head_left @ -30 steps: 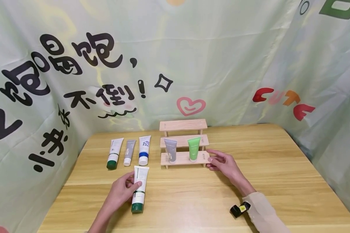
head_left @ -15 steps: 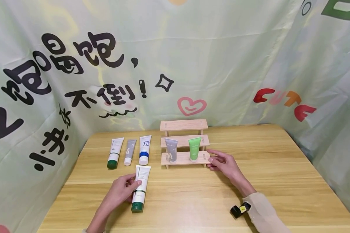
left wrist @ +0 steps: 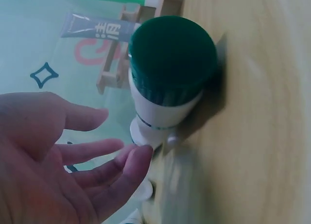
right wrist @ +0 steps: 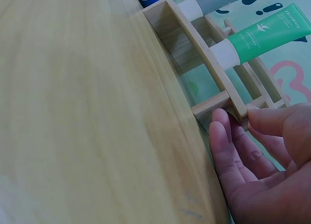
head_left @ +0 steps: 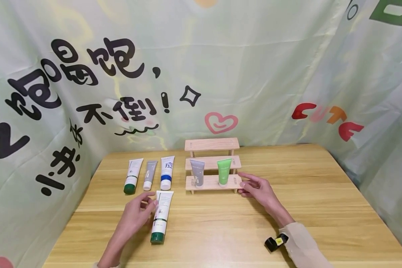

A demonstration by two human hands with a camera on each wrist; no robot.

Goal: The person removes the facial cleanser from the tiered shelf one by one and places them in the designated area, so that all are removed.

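One black device with a yellow label (head_left: pixel 271 243) sits at the cuff of a beige sleeve (head_left: pixel 305 242) on the right arm, above a wood-grain table (head_left: pixel 221 230). Left of it on the near side, a large white squeeze tube (head_left: pixel 162 216) lies on the tabletop, its dark green screw cap turned toward the person and its flat crimped end pointing away. The left hand (head_left: pixel 137 214) is just beside its left edge, loosely spread, fingers slightly bent and grasping nothing; whether a fingertip touches the tube, I cannot tell.

Farther right, the right hand (head_left: pixel 259 190) pinches the right end of the lowest board of a three-tier wooden display stand (head_left: pixel 211 144), the thumb at the board's end and fingers tucked below it by the leg. On that board two small tubes stand upright on their caps, apart from each other: a grey-purple tube (head_left: pixel 197 173) on the left and a bright green tube (head_left: pixel 224 171) nearer the hand.

Beyond the left hand is a row, caps at the near end: a white tube with a green cap (head_left: pixel 134 171), a slim grey tube (head_left: pixel 150 173) and a white tube with a blue band (head_left: pixel 166 171). Behind everything hangs a pale green printed curtain (head_left: pixel 254 74) bearing black Chinese characters, a pink heart and the word "CUTE".
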